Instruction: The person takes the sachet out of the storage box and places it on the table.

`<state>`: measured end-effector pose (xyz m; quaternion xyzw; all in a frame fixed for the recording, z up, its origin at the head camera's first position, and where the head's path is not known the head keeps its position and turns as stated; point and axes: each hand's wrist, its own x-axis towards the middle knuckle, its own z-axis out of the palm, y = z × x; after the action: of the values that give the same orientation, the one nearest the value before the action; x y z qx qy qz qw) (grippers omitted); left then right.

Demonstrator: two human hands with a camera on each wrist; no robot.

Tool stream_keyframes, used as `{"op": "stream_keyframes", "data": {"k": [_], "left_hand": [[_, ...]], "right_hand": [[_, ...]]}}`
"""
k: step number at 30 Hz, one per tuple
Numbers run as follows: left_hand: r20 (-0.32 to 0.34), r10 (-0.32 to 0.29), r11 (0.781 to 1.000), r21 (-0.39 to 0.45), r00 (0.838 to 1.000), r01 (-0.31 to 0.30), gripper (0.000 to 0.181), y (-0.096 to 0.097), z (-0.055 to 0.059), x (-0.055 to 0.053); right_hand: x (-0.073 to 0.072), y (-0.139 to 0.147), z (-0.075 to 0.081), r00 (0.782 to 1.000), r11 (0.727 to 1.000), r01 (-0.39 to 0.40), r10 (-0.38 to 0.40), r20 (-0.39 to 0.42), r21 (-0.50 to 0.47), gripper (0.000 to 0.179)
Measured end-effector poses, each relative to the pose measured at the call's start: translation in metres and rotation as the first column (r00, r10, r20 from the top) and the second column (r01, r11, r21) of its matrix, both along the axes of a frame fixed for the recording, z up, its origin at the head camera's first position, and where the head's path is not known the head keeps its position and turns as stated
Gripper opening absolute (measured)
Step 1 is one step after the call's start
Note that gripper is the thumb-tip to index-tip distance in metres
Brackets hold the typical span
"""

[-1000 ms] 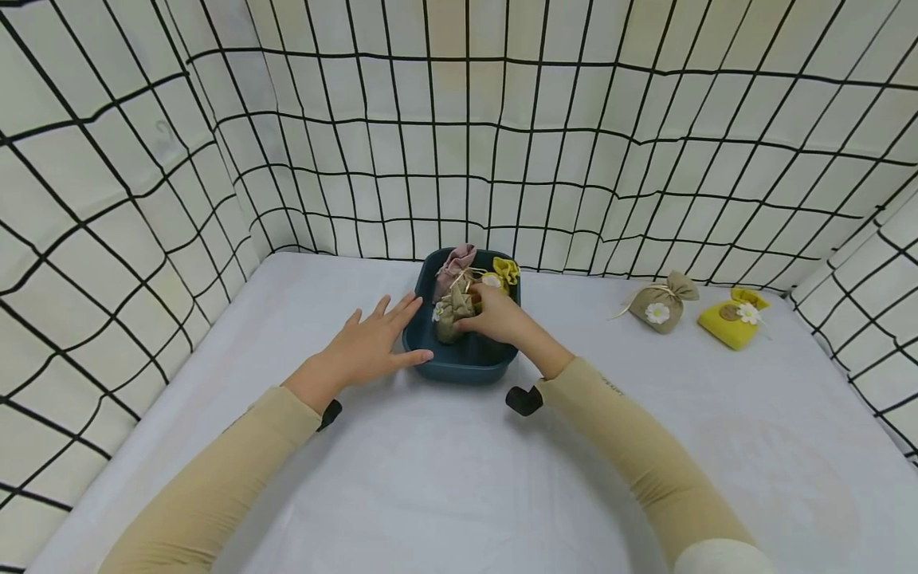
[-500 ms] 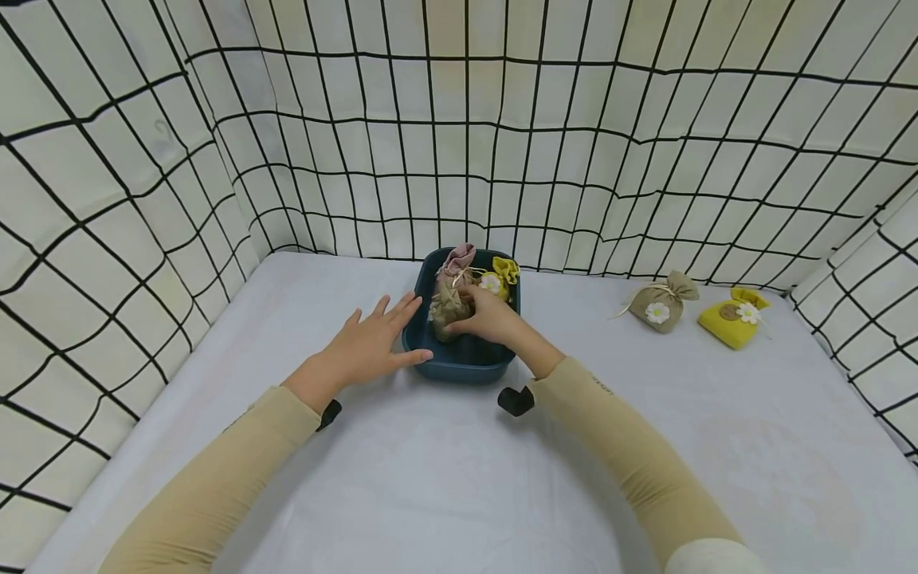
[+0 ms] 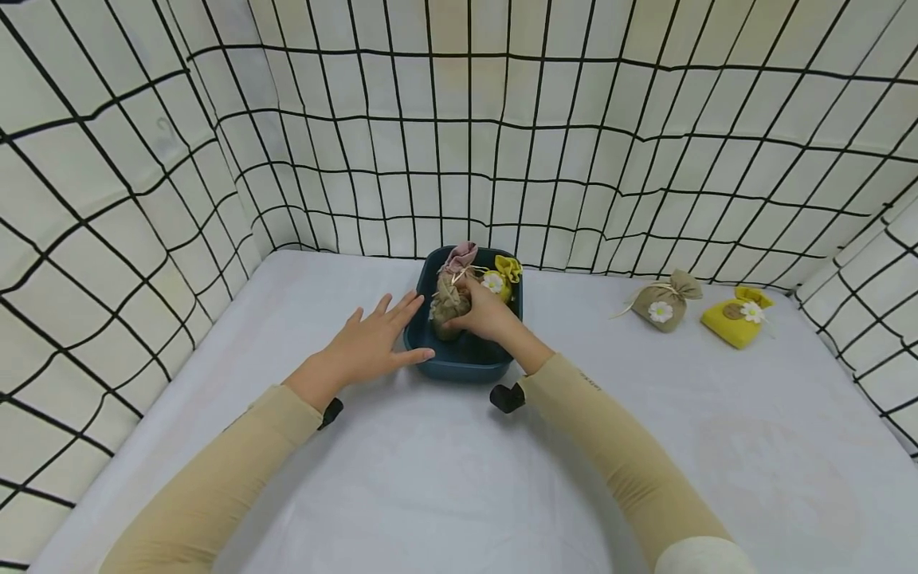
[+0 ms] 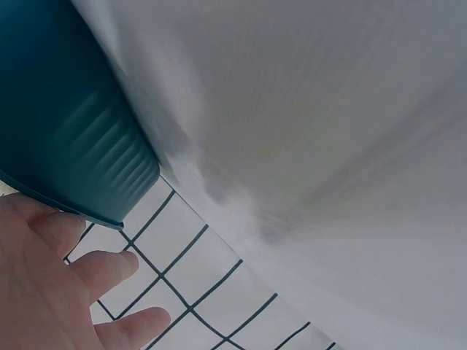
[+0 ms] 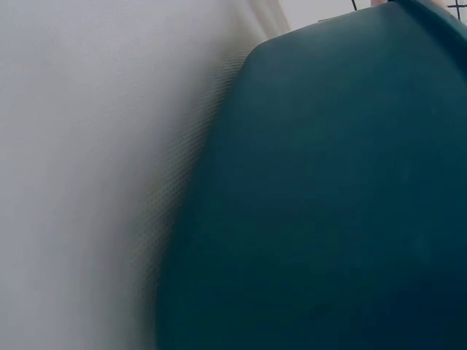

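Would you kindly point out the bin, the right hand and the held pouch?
Bin (image 3: 459, 371): head view, near wall.
Right hand (image 3: 489, 313): head view, back of the hand.
Held pouch (image 3: 446, 309): head view, uncovered side.

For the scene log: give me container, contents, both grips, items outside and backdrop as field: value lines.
container: ribbed teal tub, on a white tablecloth
contents: khaki pouch; pink pouch behind it; yellow pouch at the far right
right grip: pinches the khaki pouch, inside the tub
left grip: fingers spread at the tub's left rim, holding nothing
outside: white-flowered beige pouch and, farther right, second yellow pouch, both right of the tub
backdrop: black grid over pale panels
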<state>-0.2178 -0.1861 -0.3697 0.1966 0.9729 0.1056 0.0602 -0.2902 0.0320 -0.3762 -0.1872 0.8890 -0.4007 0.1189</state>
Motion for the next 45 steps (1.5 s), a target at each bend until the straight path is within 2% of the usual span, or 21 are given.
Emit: {"op": "stream_keyframes", "data": {"k": [26, 36, 45], "left_hand": [[0.014, 0.011, 1.000, -0.009, 1.000, -0.011, 0.099, 0.001, 0.000, 0.000], [0.013, 0.005, 1.000, 0.005, 1.000, -0.005, 0.099, 0.001, 0.000, 0.001], [0.030, 0.020, 1.000, 0.008, 0.999, -0.020, 0.100, 0.001, 0.001, 0.001]], "right_hand": [[-0.001, 0.001, -0.002, 0.998, 0.999, 0.032, -0.031, -0.059, 0.023, 0.060], [0.001, 0.004, 0.000, 0.997, 0.995, 0.063, -0.066, -0.035, -0.083, 0.066], [0.002, 0.012, 0.012, 0.998, 0.989, 0.051, -0.054, -0.024, -0.141, 0.069]]}}
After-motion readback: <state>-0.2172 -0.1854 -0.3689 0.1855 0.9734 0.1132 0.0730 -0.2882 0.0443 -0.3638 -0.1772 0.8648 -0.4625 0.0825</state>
